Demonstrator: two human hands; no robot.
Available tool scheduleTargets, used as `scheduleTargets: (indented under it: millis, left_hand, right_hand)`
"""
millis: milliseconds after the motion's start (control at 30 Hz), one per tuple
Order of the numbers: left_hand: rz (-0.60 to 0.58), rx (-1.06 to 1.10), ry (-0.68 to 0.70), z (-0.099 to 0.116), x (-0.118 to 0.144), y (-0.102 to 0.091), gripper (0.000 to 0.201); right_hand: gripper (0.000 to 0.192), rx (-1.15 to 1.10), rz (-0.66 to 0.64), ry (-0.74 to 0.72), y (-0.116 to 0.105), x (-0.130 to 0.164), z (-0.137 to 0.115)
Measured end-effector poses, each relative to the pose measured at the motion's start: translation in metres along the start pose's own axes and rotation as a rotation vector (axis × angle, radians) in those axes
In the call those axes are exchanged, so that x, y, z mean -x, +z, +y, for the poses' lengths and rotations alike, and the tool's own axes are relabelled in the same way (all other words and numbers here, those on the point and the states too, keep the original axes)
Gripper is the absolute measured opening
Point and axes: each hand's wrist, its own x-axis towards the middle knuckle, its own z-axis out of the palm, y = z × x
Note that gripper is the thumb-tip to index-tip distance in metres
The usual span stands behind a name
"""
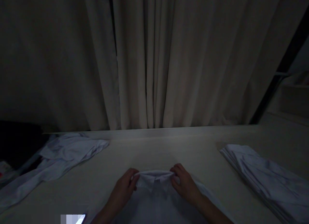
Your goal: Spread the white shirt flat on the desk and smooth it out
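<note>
A pale collared shirt (pixel 156 201) lies spread on the light surface in front of me, its collar at the far end and its lower part cut off by the frame. My left hand (pixel 127 183) pinches the collar's left side between thumb and fingers. On the collar's right side, my right hand (pixel 183 182) grips in the same way. Between the two hands the collar is stretched into a shallow curve, with both collar points facing me. The room is dim, so finer detail of the cloth is hard to make out.
Crumpled pale cloth (pixel 70 153) lies at the left, beside a dark object (pixel 19 143). A folded stack of pale garments (pixel 267 182) is at the right. Long curtains (pixel 154 63) hang behind the surface (pixel 164 150). A bright screen edge (pixel 80 218) shows at bottom left.
</note>
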Motion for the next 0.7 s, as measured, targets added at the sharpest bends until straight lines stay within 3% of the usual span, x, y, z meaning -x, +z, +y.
scheduleTargets:
  millis: [133, 233, 367, 467, 600, 700]
  left_hand:
    - [-0.008, 0.124, -0.026, 0.007, -0.025, -0.007, 0.038]
    - [0.081, -0.052, 0.001, 0.006, -0.063, -0.007, 0.041]
    - [0.175, -0.476, -0.011, -0.003, -0.102, 0.015, 0.047]
    - [0.085, -0.565, 0.038, -0.016, -0.098, 0.051, 0.045]
    - [-0.095, -0.624, 0.094, -0.035, -0.072, 0.094, 0.033]
    - [-0.099, -0.668, 0.075, -0.043, -0.063, 0.110, 0.037]
  right_hand:
    - [0.007, 0.050, 0.007, 0.055, -0.003, -0.033, 0.001]
    - [0.008, 0.143, -0.005, 0.132, 0.004, -0.074, 0.017]
    - [0.052, 0.238, -0.014, 0.226, 0.031, -0.107, 0.052]
    - [0.064, 0.300, -0.037, 0.269, 0.056, -0.097, 0.076]
    - [0.035, 0.356, -0.113, 0.246, 0.077, -0.065, 0.093]
    - [0.029, 0.397, -0.137, 0.256, 0.087, -0.056, 0.098]
